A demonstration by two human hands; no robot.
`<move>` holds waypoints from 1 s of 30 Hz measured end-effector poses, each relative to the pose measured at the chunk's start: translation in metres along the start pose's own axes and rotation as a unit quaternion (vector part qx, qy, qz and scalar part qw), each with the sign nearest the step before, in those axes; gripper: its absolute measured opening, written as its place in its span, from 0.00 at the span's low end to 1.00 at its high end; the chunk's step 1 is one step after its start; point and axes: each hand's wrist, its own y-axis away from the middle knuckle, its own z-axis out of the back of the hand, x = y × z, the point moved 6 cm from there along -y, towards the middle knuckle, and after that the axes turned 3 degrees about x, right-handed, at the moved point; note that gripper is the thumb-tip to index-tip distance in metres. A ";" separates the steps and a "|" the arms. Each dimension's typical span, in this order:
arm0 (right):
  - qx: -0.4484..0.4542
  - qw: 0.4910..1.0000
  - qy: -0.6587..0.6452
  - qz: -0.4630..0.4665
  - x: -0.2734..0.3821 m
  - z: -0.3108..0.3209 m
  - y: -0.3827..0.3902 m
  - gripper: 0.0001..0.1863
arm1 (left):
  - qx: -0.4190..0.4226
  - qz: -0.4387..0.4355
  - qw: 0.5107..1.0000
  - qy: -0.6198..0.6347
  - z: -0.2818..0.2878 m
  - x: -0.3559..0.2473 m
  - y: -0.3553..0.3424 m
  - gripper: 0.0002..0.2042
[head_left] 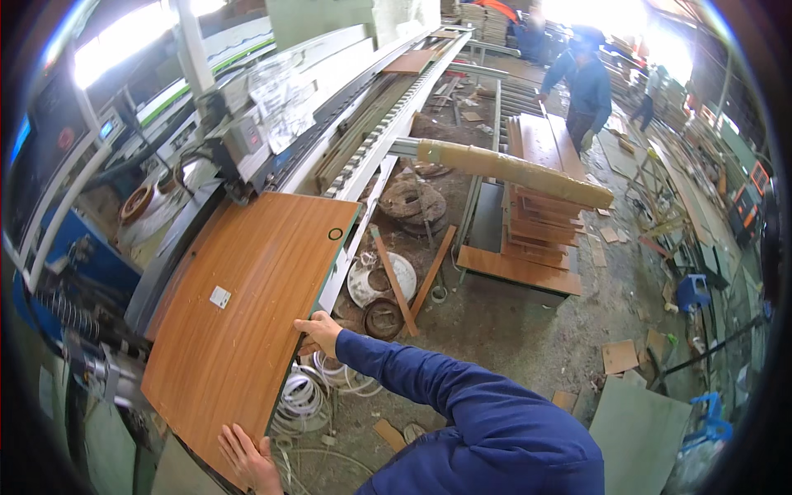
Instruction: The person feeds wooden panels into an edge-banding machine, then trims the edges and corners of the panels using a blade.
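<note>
A large orange-brown wood-grain board (239, 280) lies on the machine at the left, with a small white label (219, 297) and a dark ring mark (335, 234) on its face. My right hand (322, 333) grips the board's right edge, with fingers on top and the rest curled at the side. Near the board's closest corner, my left hand (250, 459) rests flat on the surface, fingers stretched out and thumb apart. The board's far end sits beside the machine's grey control box (244, 140).
A long machine rail (371, 136) runs away to the back. Stacked brown boards (540, 223) stand right of centre under a padded beam (511, 172). A person in blue (584, 82) stands behind them. Coiled white edging strips (304, 400) and wooden strips (394, 280) lie on the floor.
</note>
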 end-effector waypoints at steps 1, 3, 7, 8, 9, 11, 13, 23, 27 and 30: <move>-0.007 1.000 -0.004 0.012 0.008 0.014 -0.002 0.21 | 0.001 -0.010 1.000 0.001 -0.003 -0.010 -0.008 0.31; -0.006 1.000 0.003 0.018 0.022 0.037 -0.007 0.23 | -0.007 -0.020 1.000 0.016 -0.003 -0.031 -0.023 0.31; -0.011 0.995 0.100 -0.012 0.059 0.075 0.000 0.27 | 0.005 -0.008 0.999 0.040 -0.003 -0.055 -0.040 0.33; -0.014 0.995 0.099 -0.004 0.069 0.095 0.002 0.27 | 0.010 0.001 0.999 0.047 -0.002 -0.062 -0.044 0.33; -0.022 0.993 0.110 0.029 0.082 0.124 0.003 0.25 | 0.022 0.005 0.999 0.041 -0.006 -0.068 -0.051 0.33; -0.041 0.975 0.200 0.091 0.099 0.180 0.018 0.23 | 0.024 0.019 0.999 0.044 -0.005 -0.078 -0.056 0.32; -0.099 0.902 0.397 0.141 0.110 0.277 0.041 0.22 | 0.030 0.035 0.998 0.037 -0.003 -0.095 -0.069 0.30; -0.385 0.894 0.200 -0.110 0.119 0.602 0.306 0.17 | 0.039 0.065 0.997 0.008 -0.007 -0.168 -0.116 0.27; -0.441 0.876 0.196 -0.010 0.181 0.655 0.343 0.15 | 0.087 0.137 0.985 0.059 -0.015 -0.223 -0.161 0.27; -0.512 0.776 0.340 0.143 0.239 0.709 0.350 0.12 | 0.033 0.074 0.939 0.333 -0.043 -0.313 -0.223 0.30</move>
